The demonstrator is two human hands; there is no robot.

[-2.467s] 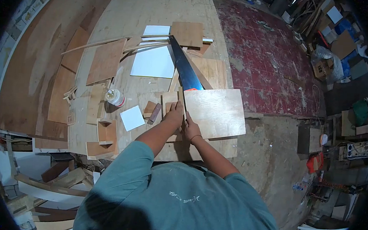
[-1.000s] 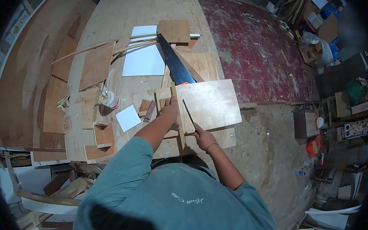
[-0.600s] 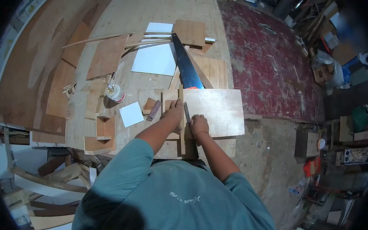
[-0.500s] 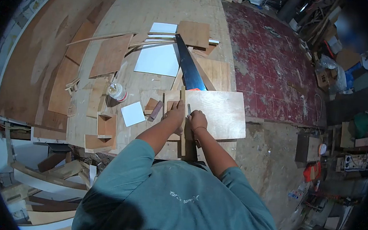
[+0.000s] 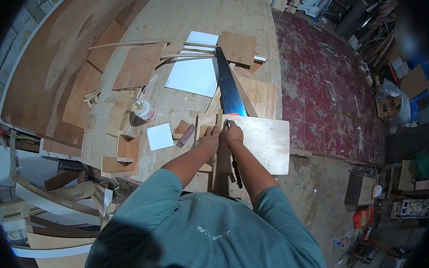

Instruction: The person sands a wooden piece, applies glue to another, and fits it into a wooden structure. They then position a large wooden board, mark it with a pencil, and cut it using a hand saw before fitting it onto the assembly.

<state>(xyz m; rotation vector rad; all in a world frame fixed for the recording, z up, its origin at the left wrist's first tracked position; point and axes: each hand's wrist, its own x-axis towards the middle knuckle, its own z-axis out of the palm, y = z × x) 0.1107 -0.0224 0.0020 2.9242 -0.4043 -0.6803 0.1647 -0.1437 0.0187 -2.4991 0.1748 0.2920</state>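
My left hand (image 5: 209, 134) presses flat on a small plywood piece (image 5: 205, 119) beside a narrow wooden strip (image 5: 216, 156) near the bench's front edge. Just to its right, my right hand (image 5: 233, 133) is closed on a thin dark tool (image 5: 226, 122). The tool's tip rests at the far end of the strip, on the left edge of a pale plywood board (image 5: 265, 143). A dark narrow length shows beside my right forearm; whether it belongs to the tool is unclear. A hand saw (image 5: 229, 90) lies just beyond both hands, with its blade pointing away.
A glue jar (image 5: 143, 109), a white square (image 5: 160, 136), small wood blocks (image 5: 185, 131) and an open wooden box (image 5: 126, 150) lie left of my hands. A white sheet (image 5: 193, 77) and plywood offcuts (image 5: 137, 65) lie farther back. The bench (image 5: 192, 14) ends at the right above a red floor (image 5: 321, 81).
My right hand swung out right with the dark tool, then returned to the strip and slid forward along it to its far end. My left hand kept pressing the wood.
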